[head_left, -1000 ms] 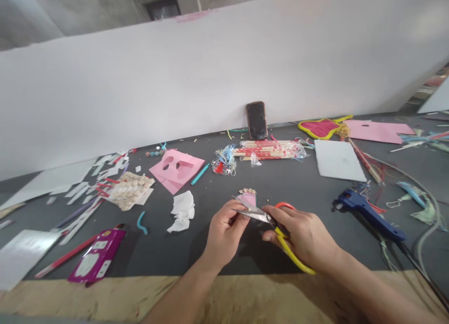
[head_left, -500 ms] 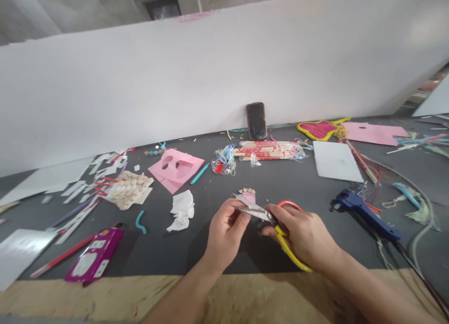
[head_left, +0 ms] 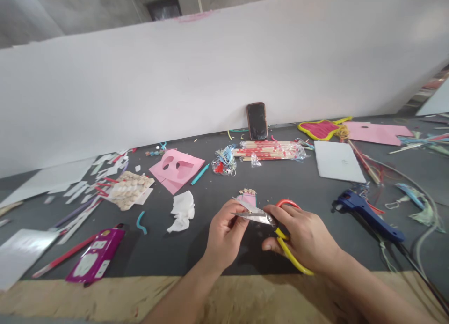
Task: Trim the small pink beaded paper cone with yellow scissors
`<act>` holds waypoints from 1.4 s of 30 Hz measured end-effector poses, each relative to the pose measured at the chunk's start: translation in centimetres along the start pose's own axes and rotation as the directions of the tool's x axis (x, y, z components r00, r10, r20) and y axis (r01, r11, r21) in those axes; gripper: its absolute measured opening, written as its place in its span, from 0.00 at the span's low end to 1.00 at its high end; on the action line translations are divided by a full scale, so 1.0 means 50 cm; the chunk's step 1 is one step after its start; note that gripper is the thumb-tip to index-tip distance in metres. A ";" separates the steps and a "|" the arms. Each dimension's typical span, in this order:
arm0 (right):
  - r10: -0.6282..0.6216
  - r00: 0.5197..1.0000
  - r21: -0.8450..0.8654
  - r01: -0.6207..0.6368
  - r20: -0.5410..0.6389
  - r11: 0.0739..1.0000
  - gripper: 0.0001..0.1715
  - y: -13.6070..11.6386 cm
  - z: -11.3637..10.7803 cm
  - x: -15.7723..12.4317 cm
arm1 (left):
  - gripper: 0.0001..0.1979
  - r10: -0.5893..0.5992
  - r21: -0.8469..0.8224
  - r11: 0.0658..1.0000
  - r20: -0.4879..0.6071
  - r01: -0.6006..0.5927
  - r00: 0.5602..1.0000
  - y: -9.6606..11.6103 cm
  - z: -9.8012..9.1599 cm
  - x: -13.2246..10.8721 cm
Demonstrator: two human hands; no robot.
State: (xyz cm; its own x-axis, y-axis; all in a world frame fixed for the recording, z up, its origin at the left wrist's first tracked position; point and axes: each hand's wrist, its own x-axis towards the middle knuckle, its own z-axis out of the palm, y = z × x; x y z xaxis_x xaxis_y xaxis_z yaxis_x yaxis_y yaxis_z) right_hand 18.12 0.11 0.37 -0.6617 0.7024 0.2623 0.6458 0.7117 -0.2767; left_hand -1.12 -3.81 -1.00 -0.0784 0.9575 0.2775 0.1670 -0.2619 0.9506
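My right hand (head_left: 302, 237) grips a pair of scissors (head_left: 257, 216) with one red and one yellow handle. Their blades stand slightly apart and point left, to the fingertips of my left hand (head_left: 226, 232). The left thumb and fingers are pinched together at the blades. A tiny pale piece seems to sit between them, too small to name. Just beyond the blades lies a small pink card (head_left: 250, 200) with beige bits along its far edge.
A blue glue gun (head_left: 368, 214) with its cord lies at right, near a white board (head_left: 338, 161). Behind the hands are wrapped sticks (head_left: 270, 150) and a propped phone (head_left: 257, 121). Leftward lie crumpled tissue (head_left: 182, 211), pink paper (head_left: 177, 168) and a purple packet (head_left: 95, 256).
The scissor blades have opened a little wider, and my right thumb has moved down with the yellow handle. My left hand keeps its pinch in nearly the same place.
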 end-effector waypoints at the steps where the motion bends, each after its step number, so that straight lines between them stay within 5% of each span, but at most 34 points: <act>1: 0.005 1.000 0.009 -0.005 0.006 1.000 0.33 0.000 0.001 -0.001 | 0.09 0.001 0.006 1.000 0.000 -0.001 1.000 0.000 0.000 0.001; 15: 0.048 0.998 -0.074 -0.045 0.042 0.996 0.21 -0.016 -0.002 -0.009 | 0.09 -0.055 0.022 0.998 -0.031 0.055 0.998 0.002 0.006 -0.006; 32: 0.031 1.000 -0.118 -0.030 0.000 0.993 0.38 -0.004 -0.008 0.000 | 0.07 -0.023 0.003 1.000 -0.068 0.023 0.997 -0.005 0.009 -0.002; 42: 0.021 1.000 -0.083 -0.020 0.008 0.996 0.35 -0.001 0.001 0.000 | 0.10 -0.012 0.019 1.000 -0.060 0.013 0.998 -0.006 0.010 0.000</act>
State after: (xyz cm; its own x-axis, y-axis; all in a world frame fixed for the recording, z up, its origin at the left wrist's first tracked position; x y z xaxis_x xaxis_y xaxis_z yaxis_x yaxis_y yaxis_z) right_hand 18.07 0.07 0.36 -0.6509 0.7170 0.2494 0.6883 0.6960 -0.2045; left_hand -0.69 -3.68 -1.36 -0.1396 0.9515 0.2743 0.1849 -0.2471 0.9512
